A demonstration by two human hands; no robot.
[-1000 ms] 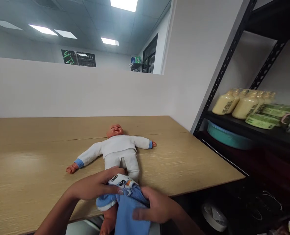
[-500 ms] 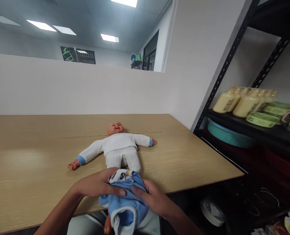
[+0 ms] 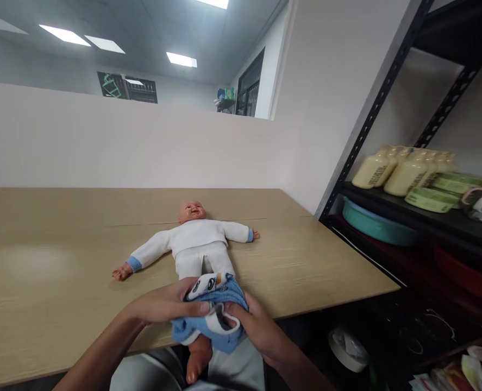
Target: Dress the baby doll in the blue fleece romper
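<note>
A baby doll (image 3: 198,236) in white clothes with blue cuffs lies on its back on the table, head toward the wall and arms spread. Over its lower legs, at the table's front edge, is a small blue garment (image 3: 224,339) with white trim and a printed face, bunched up. My left hand (image 3: 175,304) grips its left side, thumb on top. My right hand (image 3: 251,320) holds the right side, its thumb at the white-edged opening. One bare doll foot (image 3: 198,361) sticks out below the cloth; the other foot is hidden.
The wooden table (image 3: 61,304) ends just before my lap. At right stands a black shelf rack (image 3: 371,198) with cream bottles (image 3: 407,171), green packs (image 3: 432,200) and a teal basin (image 3: 379,222). A white roll (image 3: 349,347) lies lower down.
The garment's white-edged opening has moved up between my hands and is gathered there. More of the doll's bare foot now shows below it. My right thumb has moved to the opening.
</note>
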